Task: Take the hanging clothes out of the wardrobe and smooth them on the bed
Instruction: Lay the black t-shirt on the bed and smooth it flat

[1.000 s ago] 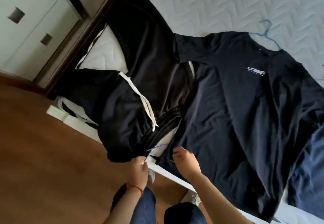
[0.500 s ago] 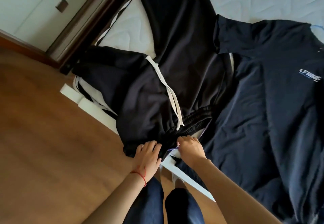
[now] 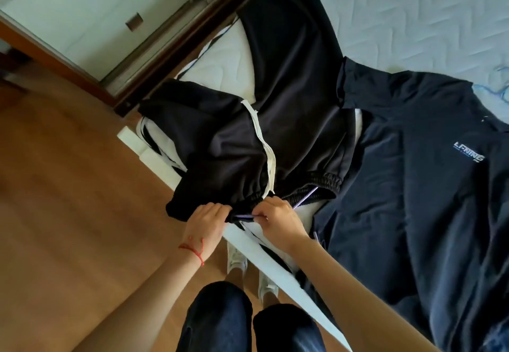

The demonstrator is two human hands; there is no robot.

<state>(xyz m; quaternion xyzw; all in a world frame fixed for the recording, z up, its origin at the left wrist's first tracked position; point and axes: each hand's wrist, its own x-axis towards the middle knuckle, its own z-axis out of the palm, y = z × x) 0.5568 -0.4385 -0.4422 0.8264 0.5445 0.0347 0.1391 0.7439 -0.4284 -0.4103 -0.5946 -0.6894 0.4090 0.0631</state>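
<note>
- Where the two hands meet at the near edge of the bed [image 3: 399, 12], the left hand [image 3: 205, 223] curls its fingers over the gathered waistband of the black trousers [image 3: 289, 81].
- The right hand [image 3: 278, 218], just beside it, pinches a thin lilac hanger [image 3: 304, 201] at the same waistband; part of the hanger runs under the elastic and is hidden there.
- A red string bracelet [image 3: 194, 249] circles the left wrist.
- The trousers lie on the mattress with the waistband toward the person; one leg runs straight up the bed, the other is folded over to the left and reaches the mattress edge.
- A white drawstring [image 3: 265, 156] lies across the folded leg down to the waistband.
- To the right, touching and partly overlapped by the trousers, a dark navy T-shirt [image 3: 418, 186] is spread flat, a small light logo on its chest.
- At the shirt's collar a blue hanger [image 3: 493, 89] shows only in part at the frame edge.
- A white bed rail [image 3: 248, 244] borders the mattress below the hands.
- Beneath it stand the person's legs in dark shorts and white shoes [image 3: 237, 258] on a wooden floor [image 3: 68, 214].
- A white wardrobe [image 3: 82, 10] stands at upper left, beyond the dark bed frame.
</note>
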